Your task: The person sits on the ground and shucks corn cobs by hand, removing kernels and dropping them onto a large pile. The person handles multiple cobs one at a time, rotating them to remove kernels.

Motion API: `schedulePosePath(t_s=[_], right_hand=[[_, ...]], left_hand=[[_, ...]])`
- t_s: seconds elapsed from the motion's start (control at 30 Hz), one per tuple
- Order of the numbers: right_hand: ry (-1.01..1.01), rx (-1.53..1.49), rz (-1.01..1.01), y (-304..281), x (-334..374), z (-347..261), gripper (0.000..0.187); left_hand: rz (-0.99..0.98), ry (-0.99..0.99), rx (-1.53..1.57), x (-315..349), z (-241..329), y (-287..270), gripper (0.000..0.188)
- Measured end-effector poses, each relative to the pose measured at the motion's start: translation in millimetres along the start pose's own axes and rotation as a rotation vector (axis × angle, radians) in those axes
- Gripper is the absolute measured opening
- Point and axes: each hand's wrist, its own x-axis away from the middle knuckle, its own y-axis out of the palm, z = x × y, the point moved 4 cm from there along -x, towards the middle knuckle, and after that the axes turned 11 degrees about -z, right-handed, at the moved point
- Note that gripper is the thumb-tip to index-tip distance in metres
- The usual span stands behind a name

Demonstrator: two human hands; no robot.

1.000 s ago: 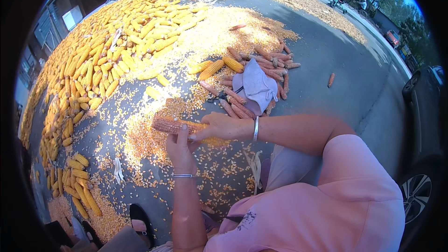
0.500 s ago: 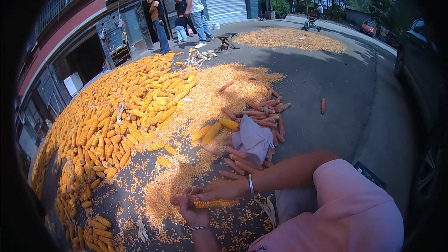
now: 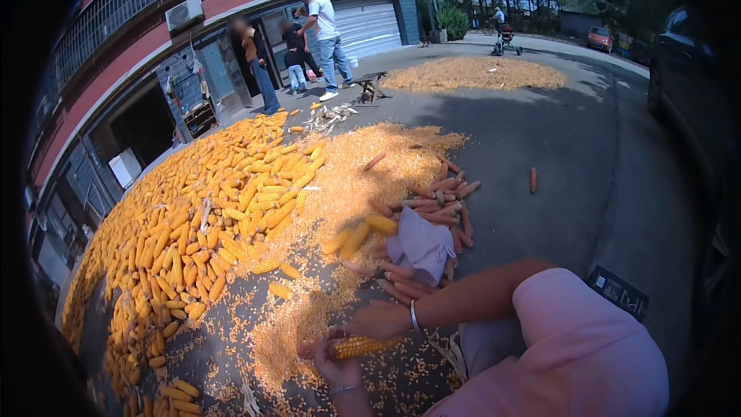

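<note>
A partly shelled corn cob (image 3: 363,347) lies level across my hands, its left end bare and reddish, its right part still covered in yellow kernels. My left hand (image 3: 338,369) is closed round it from below, near the bare end. My right hand (image 3: 380,318) is bent over its upper side, slightly blurred, with fingertips pressed against the cob near the left thumb. Loose yellow kernels (image 3: 282,347) cover the ground beneath and around both hands.
A large heap of unshelled corn (image 3: 193,239) spreads at left. Bare reddish cobs (image 3: 440,202) lie piled beyond a pale purple cloth (image 3: 421,243). Three yellow ears (image 3: 355,239) rest beside it. A small stool (image 3: 370,86) and several people stand farther off; a dark car (image 3: 691,85) is at right.
The view has tilted, so the scene sits slightly lower and turned. My right hand has slid up along the cob, uncovering more yellow kernels. The left hand keeps its grip.
</note>
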Motion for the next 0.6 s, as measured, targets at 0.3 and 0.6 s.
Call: schedulePosePath(t_s=[0.3, 0.6], right_hand=[[-0.068, -0.367, 0.078, 25.4, -16.2, 10.9, 0.064], [-0.077, -0.071, -0.041, 18.0, -17.4, 14.3, 0.04]], left_hand=[[0.022, -0.03, -0.077, -1.6, 0.7, -1.2, 0.022], [0.037, -0.071, -0.044, -2.5, -6.7, -13.9, 0.022]])
